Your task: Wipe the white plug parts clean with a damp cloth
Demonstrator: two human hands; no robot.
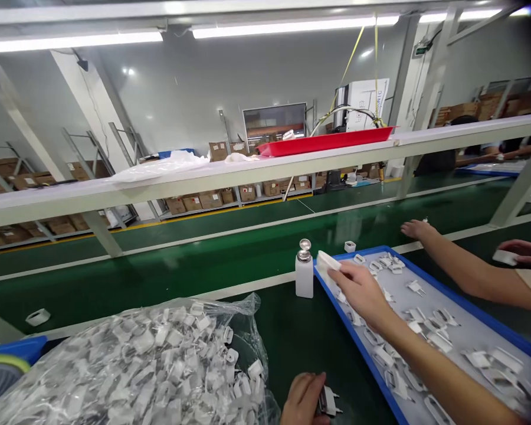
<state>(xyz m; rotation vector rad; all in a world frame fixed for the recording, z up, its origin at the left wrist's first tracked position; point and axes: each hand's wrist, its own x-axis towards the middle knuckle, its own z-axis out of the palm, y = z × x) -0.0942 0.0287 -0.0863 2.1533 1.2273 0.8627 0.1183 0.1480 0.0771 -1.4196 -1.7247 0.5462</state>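
Observation:
My left hand [301, 402] is at the bottom edge, closed round a small white plug part with metal pins [328, 402]. My right hand [358, 290] reaches over the near-left corner of a blue tray [336, 307] and pinches a white pad or piece [326, 260]; I cannot make out which. The tray's grey floor holds several white plug parts [429, 324]. A white dispenser bottle with a metal cap [304, 271] stands just left of the tray, close to my right hand.
A clear bag full of white plug parts [150, 366] lies at the lower left. A green conveyor belt [203, 260] runs behind, with loose parts [38, 317] on it. A co-worker's hands [418, 229] [524, 254] are at the right. A shelf above carries a red tray [327, 141].

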